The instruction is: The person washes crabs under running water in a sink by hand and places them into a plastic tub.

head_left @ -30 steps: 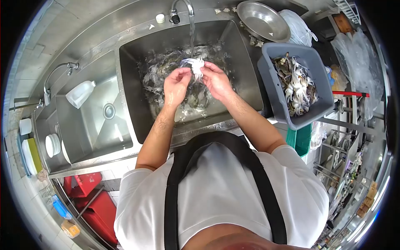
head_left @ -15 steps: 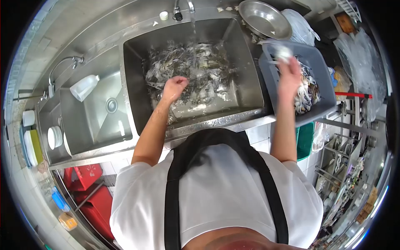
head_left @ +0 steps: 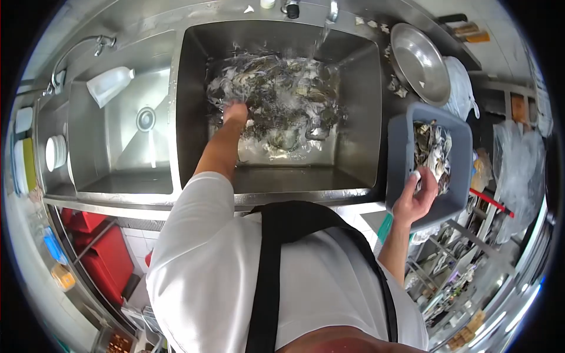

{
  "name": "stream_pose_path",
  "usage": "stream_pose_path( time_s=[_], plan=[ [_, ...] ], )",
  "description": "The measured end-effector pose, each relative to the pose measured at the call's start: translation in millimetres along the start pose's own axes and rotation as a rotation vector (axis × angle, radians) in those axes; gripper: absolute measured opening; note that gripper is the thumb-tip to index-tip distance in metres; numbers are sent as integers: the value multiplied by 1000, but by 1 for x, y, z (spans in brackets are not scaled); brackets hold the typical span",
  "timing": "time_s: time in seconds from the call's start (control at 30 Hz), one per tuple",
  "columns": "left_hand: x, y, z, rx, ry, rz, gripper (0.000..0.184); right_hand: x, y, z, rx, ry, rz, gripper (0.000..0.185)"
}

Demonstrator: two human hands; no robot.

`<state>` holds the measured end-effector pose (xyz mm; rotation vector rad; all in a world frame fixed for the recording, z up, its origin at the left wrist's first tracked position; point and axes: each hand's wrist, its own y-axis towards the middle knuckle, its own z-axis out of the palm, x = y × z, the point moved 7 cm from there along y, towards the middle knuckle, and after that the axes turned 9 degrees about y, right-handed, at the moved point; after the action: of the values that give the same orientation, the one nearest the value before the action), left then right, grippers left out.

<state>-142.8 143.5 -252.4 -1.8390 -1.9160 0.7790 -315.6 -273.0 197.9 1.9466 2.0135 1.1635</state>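
Observation:
In the left part of the deep steel sink (head_left: pixel 279 181), my left hand (head_left: pixel 235 110) reaches into a heap of wet grey-and-white pieces (head_left: pixel 282 82). They look like seafood, but I cannot make out the kind. Its fingertips are hidden among the pieces and water. My right hand (head_left: pixel 416 197) is over the near part of the grey plastic bin (head_left: pixel 400 147), fingers curled in towards the thumb. Something small and white shows at the thumb; I cannot tell what it is. Similar pale and dark pieces (head_left: pixel 434 150) lie in the bin.
Water runs from the tap (head_left: pixel 333 12) into the sink. A steel bowl (head_left: pixel 420 62) and a white plastic bag (head_left: pixel 460 88) stand behind the bin. A white plastic jug (head_left: pixel 110 85) lies in the left basin (head_left: pixel 126 159). Red bins (head_left: pixel 103 259) are below the counter.
My left hand has gone from above the water into the heap. My right hand, blurred and raised with something white before, is now lower, at the bin's near part. The view has shifted.

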Motion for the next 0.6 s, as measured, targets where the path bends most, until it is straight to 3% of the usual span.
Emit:
stream_pose_path(
  time_s=[0.07,0.17,0.27,0.4,0.43,0.47,0.57,0.6],
  plan=[
    [12,10,-12,-231,301,30,32,23,17,16,38,84,-73,30],
    [45,33,6,-247,244,18,33,17,16,40,59,463,245,22],
    [53,34,5,-220,334,22,36,22,10,72,244,372,249,22],
    [51,17,17,-38,160,-13,35,49,0,115,409,461,165,24],
    [45,2,6,-223,39,23,32,52,-5,128,441,515,214,24],
    [43,-7,5,-221,44,27,32,55,-10,140,467,567,266,24],
    [12,-58,-58,-661,-216,321,34,52,-31,183,584,681,518,23],
    [2,-73,-76,-666,-208,331,34,49,-43,201,618,790,633,23]
  ],
)
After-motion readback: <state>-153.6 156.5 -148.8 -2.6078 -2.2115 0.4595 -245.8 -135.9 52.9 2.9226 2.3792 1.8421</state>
